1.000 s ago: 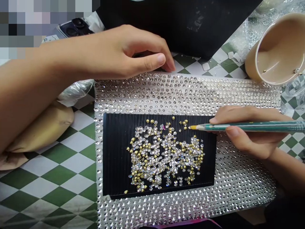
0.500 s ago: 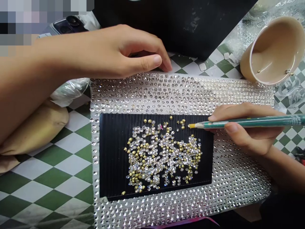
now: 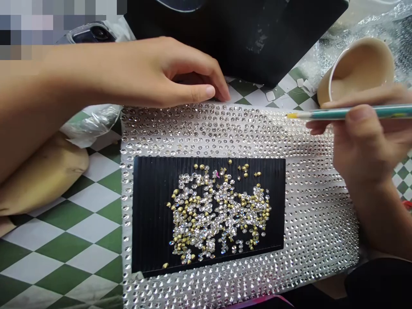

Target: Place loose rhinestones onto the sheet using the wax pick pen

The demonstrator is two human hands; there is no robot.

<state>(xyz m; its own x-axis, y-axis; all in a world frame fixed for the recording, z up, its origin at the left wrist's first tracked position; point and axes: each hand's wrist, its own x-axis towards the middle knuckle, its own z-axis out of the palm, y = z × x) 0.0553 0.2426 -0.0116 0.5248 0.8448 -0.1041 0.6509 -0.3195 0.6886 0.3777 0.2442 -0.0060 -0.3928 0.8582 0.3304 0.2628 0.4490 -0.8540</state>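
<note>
The right hand (image 3: pixel 370 133) has its grip closed on a slender teal pen (image 3: pixel 328 114), thumb on the near side and fingers along the far side, with the pen lying nearly level and its yellow tip pointing left. That tip is over the upper right part of a pale sheet (image 3: pixel 315 201) studded with rows of clear stones; whether it touches them, or carries a stone, I cannot tell. The left hand (image 3: pixel 161 73) lies at the sheet's far edge, its grip loosely curled and unclosed, the tips of thumb and forefinger parted; what the other fingers do underneath is hidden. Nearer the viewer than both hands, a ribbed black tray (image 3: pixel 151 210) sits on the sheet, bearing a scatter of loose rhinestones (image 3: pixel 202 231), some showing clear faces and others gold backs, with a tiny pink bit (image 3: pixel 218 174) among them near the upper edge. Just behind the right hand, a beige cup (image 3: pixel 325 88) is tilted, its mouth partly covered by the fingers. Small white squares (image 3: pixel 269 95) lie between the cup and a large black object (image 3: pixel 225 34) beyond the left hand. Past the left wrist is a dark device with a round lens (image 3: pixel 93 34); below the forearm are crumpled clear plastic (image 3: pixel 96 122) and a tan pouch (image 3: pixel 54 176). Green and white diamonds pattern the counter (image 3: pixel 93 223), and glittery clear wrapping (image 3: pixel 399 51) fills the upper right corner.
</note>
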